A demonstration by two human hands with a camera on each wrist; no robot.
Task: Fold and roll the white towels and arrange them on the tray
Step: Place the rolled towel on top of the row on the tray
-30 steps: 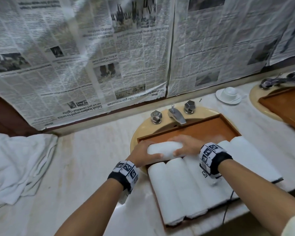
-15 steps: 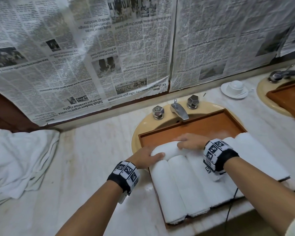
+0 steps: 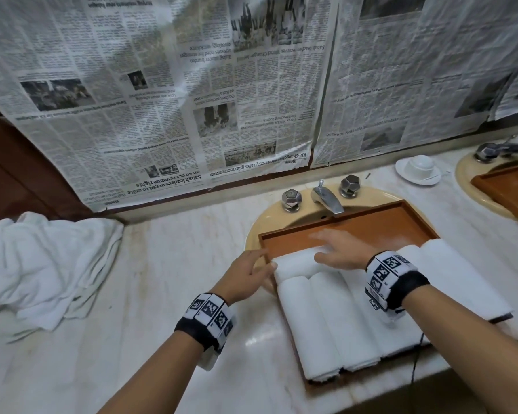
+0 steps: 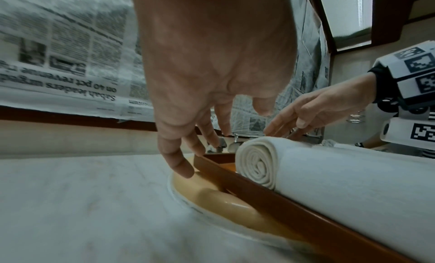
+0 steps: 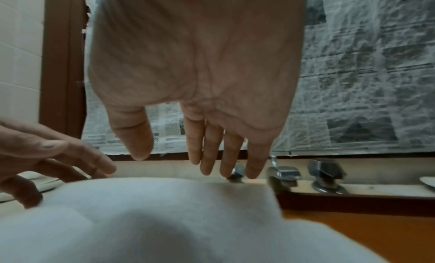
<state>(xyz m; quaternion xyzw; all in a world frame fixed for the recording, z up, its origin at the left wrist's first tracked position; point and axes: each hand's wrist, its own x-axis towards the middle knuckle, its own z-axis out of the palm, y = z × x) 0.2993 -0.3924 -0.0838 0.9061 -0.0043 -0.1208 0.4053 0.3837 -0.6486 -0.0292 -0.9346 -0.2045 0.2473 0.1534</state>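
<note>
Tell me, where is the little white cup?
In the head view, the white cup sits on its saucer at the back right of the counter, between the tap and the second sink.

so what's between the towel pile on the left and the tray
Only bare marble counter lies between the loose towel pile and the tray, plus the basin rim under the tray's edge. The head view shows it.

black wristbands (image 3: 413, 286), white checker-marked blocks (image 3: 211, 309), bare forearms (image 3: 476, 333)
</note>
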